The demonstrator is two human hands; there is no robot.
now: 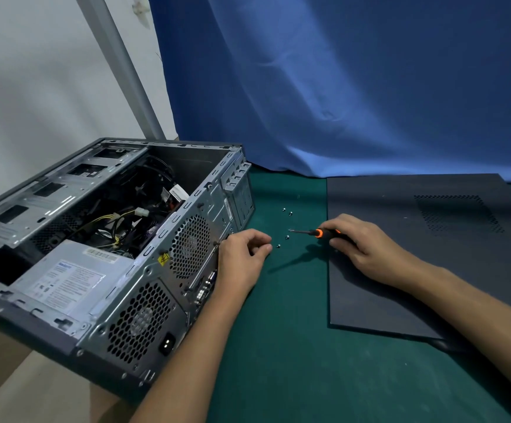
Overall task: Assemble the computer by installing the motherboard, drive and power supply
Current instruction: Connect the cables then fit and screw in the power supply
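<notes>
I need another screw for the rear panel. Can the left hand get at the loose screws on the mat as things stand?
Probably yes: the loose screws lie on bare green mat just beside the left hand, with nothing between. The right hand holds the screwdriver slightly farther off.

Both bare forearms reach forward. The left hand (242,257) is curled, fingers tucked in, any hold hidden. The right hand (364,244) grips a screwdriver (319,232) by its handle.
</notes>
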